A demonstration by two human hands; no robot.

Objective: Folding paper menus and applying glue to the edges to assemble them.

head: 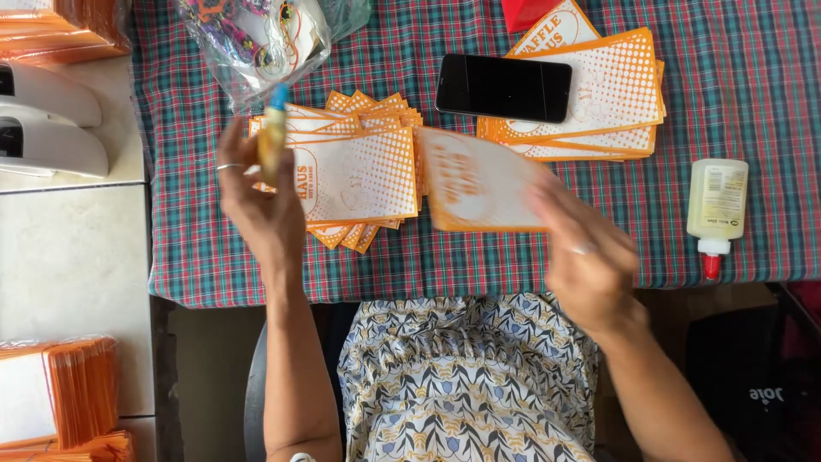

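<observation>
Table (197, 257), plaid-covered: two stacks of orange-and-white paper sleeves, one fanned stack (355, 175) at centre and one far stack (599, 103) under one black phone (503, 87); one glue bottle (717, 214) lying at right; one clear plastic bag (256, 43) of colourful items, far left. Left hand (256, 201), raised, fingers closed around one blue-capped glue stick (274, 133) over the fanned stack. Right hand (586, 252) grips one blurred single sleeve (479, 184), lifted near centre.

A small glue bottle (274, 128) with a blue cap stands nearly upright, blurred, above a fanned stack of orange-and-white paper sleeves (355, 175) on the cloth. One orange-edged white sleeve (479, 184) is lifted just right of that stack, tilted and blurred.
</observation>
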